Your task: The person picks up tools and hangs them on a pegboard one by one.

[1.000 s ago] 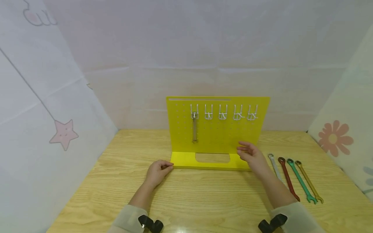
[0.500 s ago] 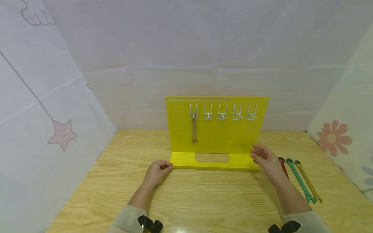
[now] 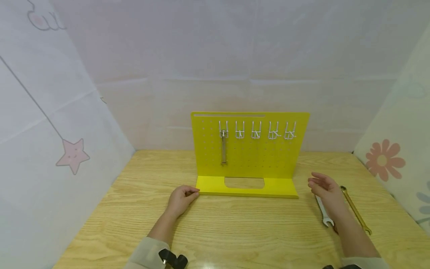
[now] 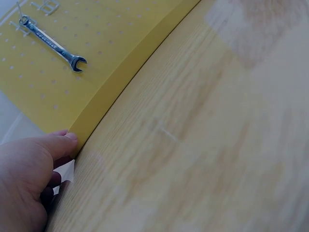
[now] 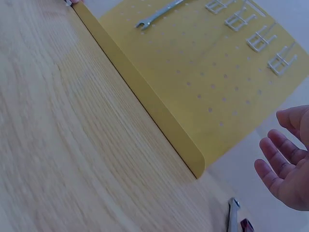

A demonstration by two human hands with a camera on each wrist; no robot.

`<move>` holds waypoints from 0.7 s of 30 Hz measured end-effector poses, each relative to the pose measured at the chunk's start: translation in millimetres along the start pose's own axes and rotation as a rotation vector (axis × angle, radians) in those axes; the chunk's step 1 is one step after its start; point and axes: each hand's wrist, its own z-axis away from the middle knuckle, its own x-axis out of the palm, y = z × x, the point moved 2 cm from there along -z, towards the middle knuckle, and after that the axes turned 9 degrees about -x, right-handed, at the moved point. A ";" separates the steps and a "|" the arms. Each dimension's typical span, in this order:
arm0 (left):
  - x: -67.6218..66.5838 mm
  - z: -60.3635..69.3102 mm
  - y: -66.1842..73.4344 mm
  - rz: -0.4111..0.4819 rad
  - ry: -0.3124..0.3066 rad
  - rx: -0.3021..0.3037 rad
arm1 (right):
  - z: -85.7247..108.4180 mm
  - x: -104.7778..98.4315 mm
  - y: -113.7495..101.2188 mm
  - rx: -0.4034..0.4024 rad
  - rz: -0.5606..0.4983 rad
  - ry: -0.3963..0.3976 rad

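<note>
A yellow pegboard stand (image 3: pixel 248 157) stands upright on the table. From its leftmost hook hangs a silver combination wrench (image 3: pixel 224 149), also plain in the left wrist view. My left hand (image 3: pixel 180 200) pinches the front left corner of the stand's base, thumb and fingertips at the edge (image 4: pixel 72 137). Right of the stand, my right hand (image 3: pixel 327 192) is over the loose wrenches with nothing in its fingers, which look relaxed in the right wrist view. Beneath it lies a silver wrench (image 3: pixel 324 213), partly covered. A gold wrench (image 3: pixel 356 211) lies farther right. The hand and forearm hide most of the red and green wrenches.
Several white wire hooks (image 3: pixel 256 130) line the pegboard's upper part; those right of the hung wrench carry nothing. A cutout (image 3: pixel 244 182) opens in the base. Pale printed cloth (image 3: pixel 215 93) hangs behind the wooden table (image 3: pixel 235 228) and at both sides.
My right hand has moved right, from in front of the pegboard to over the loose wrenches. The left hand stays at the stand's corner.
</note>
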 end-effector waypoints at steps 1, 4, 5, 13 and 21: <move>0.2 -0.1 -0.3 0.000 0.000 0.000 | 1.0 -2.4 1.3 0.009 -0.002 0.008; 0.7 -0.2 -1.0 -0.001 0.003 0.002 | 4.2 -9.0 4.2 0.019 0.045 0.021; 0.8 -0.1 -1.1 -0.001 0.004 0.002 | 5.4 -10.9 4.8 0.017 0.052 0.030; 0.7 -0.2 0.0 0.003 0.007 0.003 | 13.9 -26.5 7.4 -0.015 0.028 0.064; 0.6 0.0 0.4 0.011 0.006 0.001 | 21.5 -46.0 19.9 0.028 0.166 0.070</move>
